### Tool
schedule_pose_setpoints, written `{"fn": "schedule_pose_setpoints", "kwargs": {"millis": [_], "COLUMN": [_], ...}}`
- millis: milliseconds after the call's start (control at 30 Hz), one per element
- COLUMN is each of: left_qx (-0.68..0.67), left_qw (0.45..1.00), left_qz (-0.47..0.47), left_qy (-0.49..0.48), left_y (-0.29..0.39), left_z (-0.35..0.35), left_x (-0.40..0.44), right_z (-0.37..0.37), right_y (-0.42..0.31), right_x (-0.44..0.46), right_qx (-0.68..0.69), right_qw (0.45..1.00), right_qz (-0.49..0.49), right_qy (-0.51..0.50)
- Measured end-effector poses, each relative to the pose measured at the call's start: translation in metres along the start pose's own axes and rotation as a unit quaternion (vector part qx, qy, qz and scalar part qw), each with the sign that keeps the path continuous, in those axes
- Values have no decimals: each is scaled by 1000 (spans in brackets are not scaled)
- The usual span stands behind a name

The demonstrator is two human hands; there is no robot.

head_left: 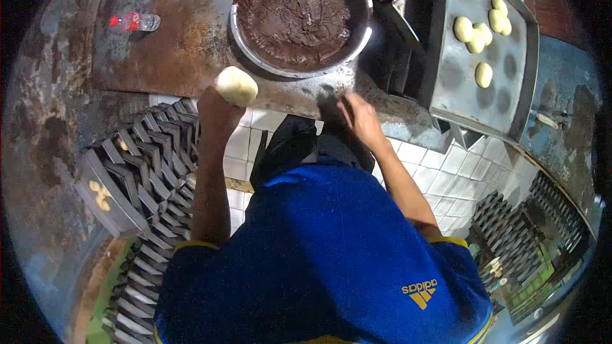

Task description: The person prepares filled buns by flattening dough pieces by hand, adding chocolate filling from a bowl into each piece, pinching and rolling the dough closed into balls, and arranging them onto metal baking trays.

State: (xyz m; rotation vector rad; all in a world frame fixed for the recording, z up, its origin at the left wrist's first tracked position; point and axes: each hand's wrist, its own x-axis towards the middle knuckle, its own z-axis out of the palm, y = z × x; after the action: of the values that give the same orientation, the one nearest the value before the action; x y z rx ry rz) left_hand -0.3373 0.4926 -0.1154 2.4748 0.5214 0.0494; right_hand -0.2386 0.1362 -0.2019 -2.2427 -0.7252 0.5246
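Note:
My left hand (220, 114) is closed around the lower side of a pale, rounded piece of dough (236, 86), which it holds up at the near edge of the worktable. Most of its fingers are hidden behind the dough and the wrist. My right hand (363, 120) is at the same edge, fingers a little bent and apart, with nothing visible in it. Beyond both hands stands a large round metal bowl (273, 69) containing a thick dark brown paste (299, 16).
Several dough pieces (483, 75) lie on a metal baking tray (468, 111) at the right. A small red-capped bottle (135, 22) lies on the worn worktable (172, 57). Stacked metal trays (131, 207) stand at the left, more stacked metalware (510, 236) at the lower right.

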Motion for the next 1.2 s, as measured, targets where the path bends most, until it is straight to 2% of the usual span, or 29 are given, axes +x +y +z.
{"fn": "schedule_pose_setpoints", "kwargs": {"millis": [67,133,167,200,233,267,300,367,500,567,600,667,700,733,800,833,867,900,933,1000,1033,1067,1133,1167,1200], "left_qx": [20,20,20,20,-39,-97,-99,19,37,24,24,39,44,-35,-115,-172,-228,-226,-194,-9,-96,-182,-222,-235,-245], "left_qw": [999,996,994,992,990,984,983,992,985,990,990,991,990,991,984,974,959,959,972,998,995,982,975,971,967], "left_qz": [-45,-69,-81,-92,-102,-112,-114,3,-47,-82,-82,-46,-34,-48,-61,-102,-144,-145,-106,53,3,-46,-21,-3,13], "left_qy": [19,50,65,81,91,102,103,127,163,109,110,123,129,123,118,103,90,94,79,45,39,32,13,41,70], "left_y": [-19,-5,-6,-8,-21,-34,-44,-59,-55,-62,-59,-49,-45,-42,-34,-27,-22,-18,-15,-20,3,26,27,34,36], "left_z": [1,-2,0,1,10,18,23,30,26,23,21,14,11,10,10,10,11,12,15,22,12,3,9,12,15], "left_x": [-8,-10,-13,-15,-20,-24,-29,-35,-38,-36,-34,-30,-26,-21,-11,-7,-2,2,5,26,29,32,36,36,38], "right_z": [-17,-24,-14,0,10,15,19,38,50,45,37,18,19,5,-29,-30,-38,-50,-59,-65,-72,-75,-71,-55,-56], "right_y": [-29,-54,-47,-36,-26,-22,-19,4,27,30,26,20,46,24,-18,-25,-40,-62,-84,-114,-139,-158,-175,-164,-166], "right_x": [46,94,112,129,143,151,157,168,179,191,198,213,214,217,220,214,206,197,187,164,153,141,121,109,101], "right_qx": [-28,-70,-70,-120,-171,-172,-171,-176,-251,-296,-297,-162,-97,-97,131,160,159,209,259,324,251,213,132,21,-21], "right_qw": [999,997,997,991,980,980,980,979,954,925,924,920,938,938,893,893,893,897,897,893,929,949,974,971,970], "right_qz": [-4,-6,-7,-49,-92,-93,-84,-65,-49,-56,-56,43,-117,-117,2,56,53,41,29,-33,-93,-114,-157,-237,-242], "right_qy": [-15,-31,-35,-35,-34,-35,-56,-85,-159,-233,-232,-355,-311,-311,-430,-417,-419,-388,-358,-309,-255,-202,-99,8,23]}}
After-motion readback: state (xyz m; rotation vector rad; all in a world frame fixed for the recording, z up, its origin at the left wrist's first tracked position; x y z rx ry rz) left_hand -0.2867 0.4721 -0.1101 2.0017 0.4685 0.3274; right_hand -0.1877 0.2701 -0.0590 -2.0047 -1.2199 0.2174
